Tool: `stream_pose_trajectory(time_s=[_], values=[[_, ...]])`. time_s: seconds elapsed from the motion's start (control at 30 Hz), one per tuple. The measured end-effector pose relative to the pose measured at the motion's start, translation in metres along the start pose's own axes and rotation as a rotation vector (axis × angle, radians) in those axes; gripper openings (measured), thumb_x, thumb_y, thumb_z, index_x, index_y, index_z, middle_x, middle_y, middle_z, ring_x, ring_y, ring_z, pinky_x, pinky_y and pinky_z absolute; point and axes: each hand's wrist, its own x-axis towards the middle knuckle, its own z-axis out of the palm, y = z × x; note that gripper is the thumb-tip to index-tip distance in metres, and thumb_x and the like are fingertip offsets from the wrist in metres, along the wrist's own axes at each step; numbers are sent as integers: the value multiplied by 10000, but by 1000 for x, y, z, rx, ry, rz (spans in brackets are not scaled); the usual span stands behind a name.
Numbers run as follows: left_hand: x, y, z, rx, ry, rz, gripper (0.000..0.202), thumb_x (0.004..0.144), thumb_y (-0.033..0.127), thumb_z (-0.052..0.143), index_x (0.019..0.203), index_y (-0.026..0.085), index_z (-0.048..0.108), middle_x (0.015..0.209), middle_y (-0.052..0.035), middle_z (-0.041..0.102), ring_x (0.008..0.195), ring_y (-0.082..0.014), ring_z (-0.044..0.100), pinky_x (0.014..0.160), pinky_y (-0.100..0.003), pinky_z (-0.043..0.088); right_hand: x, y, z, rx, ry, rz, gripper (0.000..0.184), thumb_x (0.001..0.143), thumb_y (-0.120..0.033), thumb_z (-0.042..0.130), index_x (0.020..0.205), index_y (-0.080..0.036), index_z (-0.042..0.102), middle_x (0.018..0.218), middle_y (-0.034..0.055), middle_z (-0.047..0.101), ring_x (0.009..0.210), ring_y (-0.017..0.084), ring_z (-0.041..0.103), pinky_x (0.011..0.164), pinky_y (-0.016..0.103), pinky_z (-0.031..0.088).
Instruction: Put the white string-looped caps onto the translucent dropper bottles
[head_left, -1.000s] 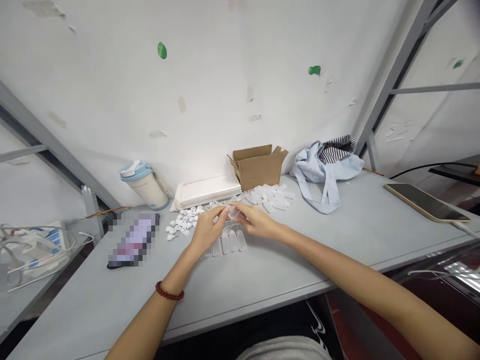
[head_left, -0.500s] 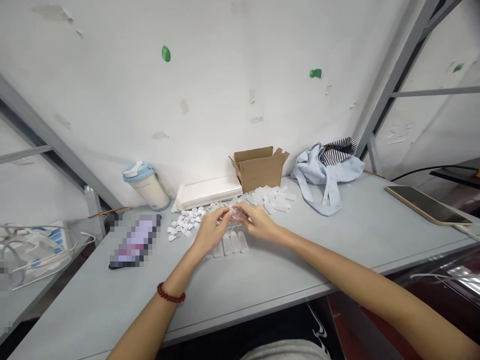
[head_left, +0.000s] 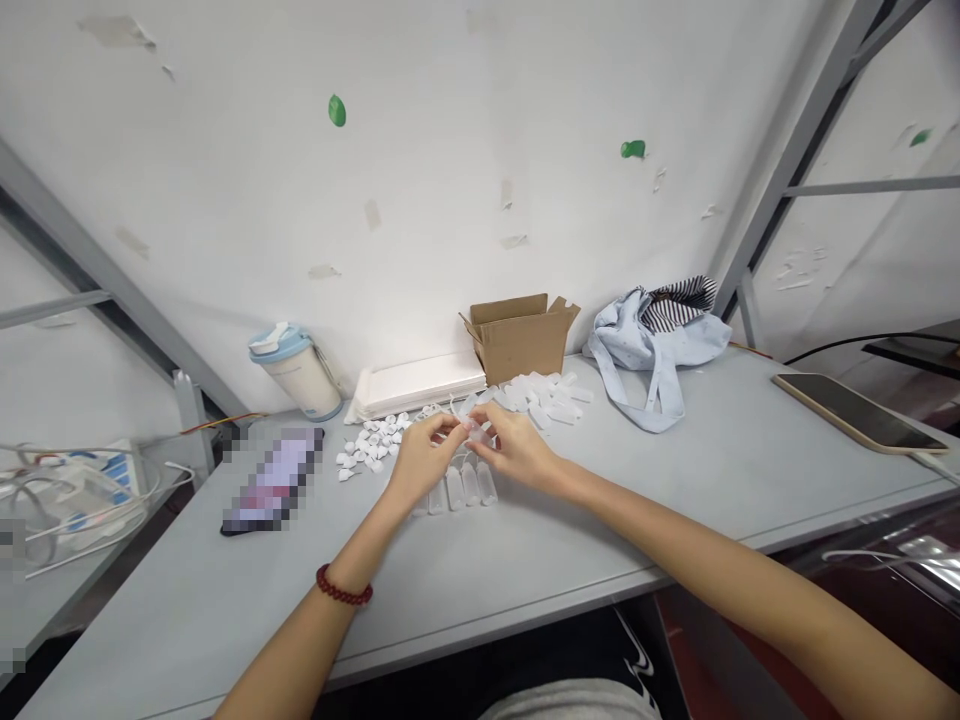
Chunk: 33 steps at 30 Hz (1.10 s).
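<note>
My left hand (head_left: 424,455) and my right hand (head_left: 517,450) meet over the middle of the table, fingertips pinched together. Between them is a small translucent plastic container (head_left: 480,433), held by my right hand. The left fingers close on its end, where a thin white tip of what looks like a cap (head_left: 453,402) pokes up; the fingers hide most of it. Just below the hands lies a row of similar translucent containers with white tops (head_left: 470,485). Loose white caps (head_left: 369,445) lie left of my hands, and a heap of translucent containers (head_left: 551,398) lies behind them to the right.
Along the wall stand a blue-lidded cup (head_left: 296,370), a stack of white flat pieces (head_left: 420,385), an open cardboard box (head_left: 521,345) and a light blue cloth bag (head_left: 637,345). A blurred purple item (head_left: 274,480) lies left, a phone (head_left: 855,410) right. Cables (head_left: 75,500) crowd the far left.
My hands stay together in nearly the same spot. The translucent container between them has turned slightly and shows more clearly now. The view has shifted a little.
</note>
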Motion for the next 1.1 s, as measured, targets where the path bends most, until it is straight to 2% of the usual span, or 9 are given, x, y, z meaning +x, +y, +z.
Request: stream_pose_trajectory(time_s=[0.17, 0.27, 0.4, 0.53, 0.67, 0.8, 0.9, 1.1], values=[[0, 5, -4, -88, -50, -17, 224, 797, 343, 539, 683, 172, 628, 699, 3, 659, 671, -151, 594, 646, -251, 465, 2, -12, -9, 226, -102, 114, 277, 893, -305, 491, 1139, -188, 445, 716, 5, 655, 605, 148, 627, 577, 253, 448], [1, 4, -4, -79, -81, 16, 191, 796, 310, 531, 714, 177, 640, 750, -2, 673, 733, -162, 611, 676, -253, 481, 3, -16, -14, 290, -142, 148, 344, 892, -284, 490, 1213, -176, 432, 733, 12, 664, 664, 161, 651, 625, 271, 472], [2, -3, -1, 34, -40, 57, 199, 828, 287, 505, 831, 188, 678, 868, -28, 708, 811, -185, 633, 690, -279, 493, 6, -12, -13, 319, -130, 213, 309, 852, -256, 544, 1146, -163, 524, 800, 39, 674, 706, 178, 671, 668, 298, 496], [-1, -10, 3, 276, 124, 276, 166, 850, 241, 502, 886, 183, 654, 883, -61, 691, 859, -216, 617, 749, -344, 492, 9, -5, -11, 338, -29, 312, 255, 803, -242, 603, 1047, -169, 583, 804, 43, 668, 721, 193, 677, 665, 308, 511], [-5, -8, 7, 389, 190, 492, 169, 863, 203, 517, 1008, 176, 599, 976, -89, 636, 958, -235, 575, 830, -390, 485, 11, 0, -11, 382, 55, 390, 235, 757, -245, 654, 969, -159, 602, 829, 58, 680, 702, 189, 668, 627, 300, 511], [-6, -6, 8, 441, 123, 629, 342, 828, 243, 619, 1151, 171, 531, 1164, -125, 569, 1070, -263, 519, 911, -436, 457, 12, 0, -10, 482, 59, 396, 203, 758, -251, 644, 931, -151, 611, 792, 51, 683, 697, 178, 659, 617, 294, 513], [-5, -8, 7, 484, 48, 637, 401, 822, 251, 636, 1196, 186, 506, 1204, -125, 561, 1097, -282, 503, 923, -462, 445, 12, -1, -10, 563, 25, 409, 165, 764, -250, 621, 887, -141, 616, 777, 48, 677, 704, 162, 648, 603, 272, 505], [-5, -9, 7, 456, 43, 641, 390, 828, 269, 636, 1188, 185, 512, 1193, -122, 584, 1117, -282, 496, 935, -466, 437, 12, -5, -14, 581, 2, 424, 152, 760, -284, 611, 825, -147, 603, 698, 27, 661, 656, 148, 624, 615, 270, 502]])
